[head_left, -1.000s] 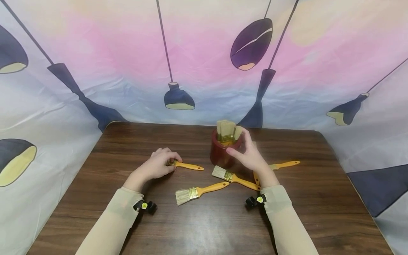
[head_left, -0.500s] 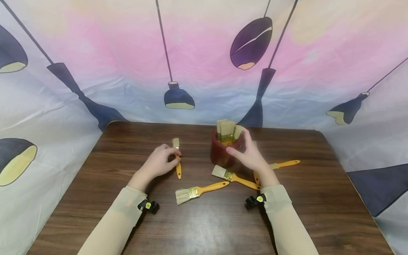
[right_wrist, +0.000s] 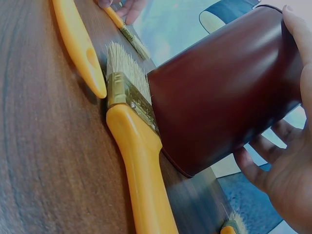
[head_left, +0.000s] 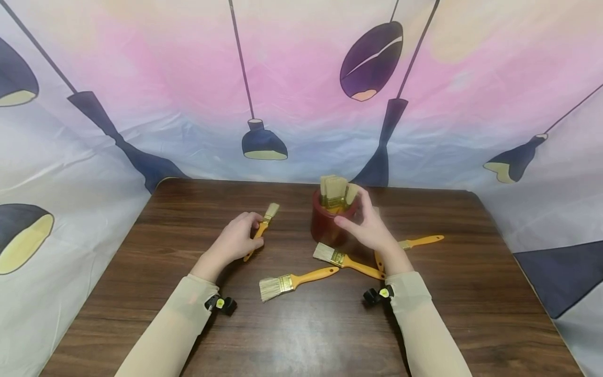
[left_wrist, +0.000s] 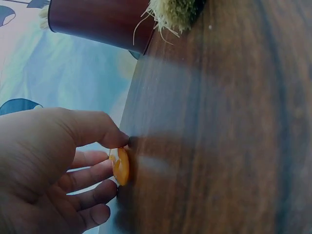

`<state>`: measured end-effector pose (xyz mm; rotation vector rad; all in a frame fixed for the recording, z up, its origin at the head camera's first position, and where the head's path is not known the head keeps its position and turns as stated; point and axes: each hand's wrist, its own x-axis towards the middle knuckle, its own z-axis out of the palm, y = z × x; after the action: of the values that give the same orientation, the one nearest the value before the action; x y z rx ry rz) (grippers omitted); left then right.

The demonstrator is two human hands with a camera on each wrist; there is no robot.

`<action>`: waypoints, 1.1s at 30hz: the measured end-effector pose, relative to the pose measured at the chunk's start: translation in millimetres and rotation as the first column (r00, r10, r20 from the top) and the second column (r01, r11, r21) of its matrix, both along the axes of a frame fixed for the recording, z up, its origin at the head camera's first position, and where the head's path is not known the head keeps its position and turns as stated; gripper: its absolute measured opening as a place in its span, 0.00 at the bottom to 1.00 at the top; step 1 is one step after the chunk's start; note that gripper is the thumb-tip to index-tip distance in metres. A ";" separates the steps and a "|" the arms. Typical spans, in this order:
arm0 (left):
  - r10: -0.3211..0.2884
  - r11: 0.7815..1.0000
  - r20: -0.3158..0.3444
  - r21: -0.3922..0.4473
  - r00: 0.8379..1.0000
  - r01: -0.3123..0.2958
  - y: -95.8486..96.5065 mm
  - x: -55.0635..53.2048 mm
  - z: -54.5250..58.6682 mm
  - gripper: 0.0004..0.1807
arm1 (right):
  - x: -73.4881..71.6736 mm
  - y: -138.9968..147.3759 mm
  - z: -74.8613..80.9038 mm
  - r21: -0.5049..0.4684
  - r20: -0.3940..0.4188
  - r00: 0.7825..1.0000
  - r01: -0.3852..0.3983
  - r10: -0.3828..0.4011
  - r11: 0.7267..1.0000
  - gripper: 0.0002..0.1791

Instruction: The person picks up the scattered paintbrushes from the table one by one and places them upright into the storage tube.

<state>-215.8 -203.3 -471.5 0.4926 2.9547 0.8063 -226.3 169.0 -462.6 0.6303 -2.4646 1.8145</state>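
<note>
My left hand (head_left: 235,236) pinches the yellow handle of a small paintbrush (head_left: 271,210) low over the brown table. Its pale bristles point away and to the right; the left wrist view has the handle end (left_wrist: 122,168) between thumb and fingers. My right hand (head_left: 373,226) holds the dark red cup (head_left: 322,228) from its right side, thumb at the near rim and fingers behind. Several paintbrushes (head_left: 336,191) stand in that cup, bristles up. Close in front of it lies a wide paintbrush (right_wrist: 144,161), its bristles near the cup's base.
Another wide paintbrush (head_left: 313,276) lies on the wooden table (head_left: 292,340) nearer me, bristles to the left. Right of my right wrist is a thin paintbrush (head_left: 424,241), and a yellow handle (head_left: 379,263) is partly hidden by that wrist. A printed cloth (head_left: 198,152) hangs behind the table.
My left hand has turned the small paintbrush: its handle pointed right, then toward me, and now points near-left with bristles far-right. My right hand stays on the cup.
</note>
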 end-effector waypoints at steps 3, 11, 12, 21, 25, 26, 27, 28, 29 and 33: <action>0.023 1.000 0.006 -0.008 1.000 -0.023 0.2 -0.2 1.2 0.30 | -0.2 0.1 0.1 0.001 0.001 1.000 0.001 -0.001 1.000 0.50; 0.068 0.997 -0.001 -0.041 0.998 -0.068 1.6 0.6 2.7 0.20 | -0.4 0.6 0.2 -0.006 0.010 1.000 -0.011 0.011 1.000 0.50; 0.067 0.997 -0.006 -0.045 0.998 -0.067 1.7 0.7 2.6 0.19 | -0.3 0.5 0.1 -0.006 0.010 1.000 -0.012 0.012 1.000 0.50; 0.056 0.996 -0.072 0.077 0.996 -0.050 2.4 -2.1 2.9 0.16 | -0.7 1.0 -0.2 0.000 0.002 1.000 -0.009 0.009 1.000 0.50; 0.099 0.960 -0.146 0.274 0.984 -0.056 4.5 -1.7 7.0 0.16 | -1.1 0.9 -1.1 -0.007 0.004 1.000 -0.011 0.011 1.000 0.50; 0.108 0.943 -0.163 0.328 0.981 -0.049 5.4 -1.2 8.9 0.16 | -1.3 1.0 -1.4 -0.007 0.005 1.000 -0.012 0.012 1.000 0.50; 0.114 0.924 -0.178 0.380 0.977 -0.038 6.5 -0.8 10.9 0.16 | -1.5 1.2 -1.7 -0.006 0.005 1.000 -0.011 0.011 1.000 0.50; 0.123 0.901 -0.182 0.434 0.976 -0.032 7.8 0.2 13.4 0.16 | -1.6 1.3 -1.9 -0.005 0.006 1.000 -0.011 0.011 1.000 0.50; 0.130 0.874 -0.182 0.486 0.975 -0.026 9.6 0.7 15.8 0.16 | -1.7 1.3 -2.0 -0.005 0.006 1.000 -0.011 0.011 1.000 0.50; 0.130 0.766 -0.133 0.643 0.983 -0.014 18.1 2.4 25.9 0.16 | -1.6 1.5 -1.8 -0.005 0.006 1.000 -0.011 0.012 1.000 0.50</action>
<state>-213.4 -185.3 -445.7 0.4819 2.7737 1.8977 -227.8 170.5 -464.4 0.6411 -2.4640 1.8290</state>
